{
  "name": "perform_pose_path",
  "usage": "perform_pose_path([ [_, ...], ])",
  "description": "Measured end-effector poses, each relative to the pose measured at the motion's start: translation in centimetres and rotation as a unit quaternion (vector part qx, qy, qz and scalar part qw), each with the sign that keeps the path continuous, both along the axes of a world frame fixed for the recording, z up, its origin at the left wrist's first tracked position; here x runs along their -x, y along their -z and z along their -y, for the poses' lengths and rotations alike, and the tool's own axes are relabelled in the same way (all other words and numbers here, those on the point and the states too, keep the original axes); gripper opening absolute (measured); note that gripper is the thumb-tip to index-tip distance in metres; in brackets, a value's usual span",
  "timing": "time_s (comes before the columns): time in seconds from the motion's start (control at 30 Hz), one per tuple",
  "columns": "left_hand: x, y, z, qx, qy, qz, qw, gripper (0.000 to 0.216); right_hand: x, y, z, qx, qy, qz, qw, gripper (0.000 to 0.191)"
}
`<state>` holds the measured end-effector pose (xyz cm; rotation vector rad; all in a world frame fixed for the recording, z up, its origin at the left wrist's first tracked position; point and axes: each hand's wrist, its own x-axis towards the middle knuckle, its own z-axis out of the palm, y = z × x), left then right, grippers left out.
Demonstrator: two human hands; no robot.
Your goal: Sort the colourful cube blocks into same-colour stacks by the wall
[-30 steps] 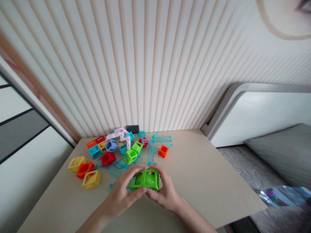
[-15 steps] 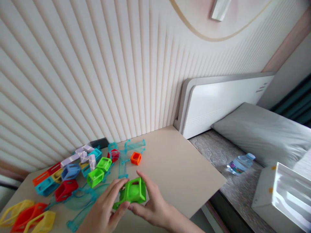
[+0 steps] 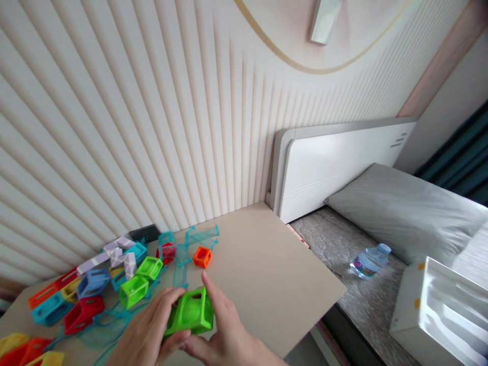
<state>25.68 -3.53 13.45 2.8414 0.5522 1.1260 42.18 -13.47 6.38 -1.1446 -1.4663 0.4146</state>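
Between my two hands is a green open-framed toy block [image 3: 191, 311], held above the front of the tabletop. My left hand [image 3: 147, 325] grips its left side, fingers over the top and thumb along the lower edge. On the other side my right hand [image 3: 224, 320] presses it with forefinger and thumb. A rounded green part shows inside the block's frame. Just beyond it lie an orange cube frame [image 3: 202, 257] and clear teal track pieces [image 3: 180, 274]. Two green cube frames [image 3: 134, 291] stand to the left of my left hand.
Red, blue, yellow and patterned lilac pieces [image 3: 93, 262] crowd the left of the beige table [image 3: 267, 274]. A ribbed wall rises behind. To the right, a bed carries a water bottle [image 3: 370, 261], a grey pillow [image 3: 412, 203] and a white box [image 3: 407, 305].
The view has swung slightly right, so everything sits further left. Both hands keep hold of the green block, which has turned a little between them.
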Motion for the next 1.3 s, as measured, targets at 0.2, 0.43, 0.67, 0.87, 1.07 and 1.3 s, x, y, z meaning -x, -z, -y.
perform_pose_path([
  [0.2,0.1,-0.8,-0.3,-0.046,-0.002,-0.001,0.999,0.044,0.5,0.7,-0.8,-0.017,0.001,0.008,1.0,0.109],
  [0.43,0.9,0.1,-1.0,-0.047,-0.006,-0.017,0.999,0.047,1.8,1.5,-1.0,0.018,0.007,-0.031,0.999,0.103],
  [0.67,4.1,2.4,-3.3,-0.008,-0.014,-0.058,0.998,0.061,1.9,1.3,-2.1,0.031,-0.006,-0.019,0.999,0.084],
  [0.87,8.9,5.6,-7.7,0.023,-0.22,-0.033,0.975,0.049,2.6,5.5,-2.3,0.041,0.109,-0.068,0.991,0.088],
  [1.07,10.8,10.2,-9.6,0.034,-0.292,-0.122,0.948,0.069,2.9,7.3,-1.1,0.049,0.079,-0.093,0.991,0.081],
  [1.3,9.3,9.5,-9.0,0.122,-0.348,-0.178,0.912,0.066,3.4,5.3,-1.2,0.085,0.043,-0.203,0.974,0.072],
])
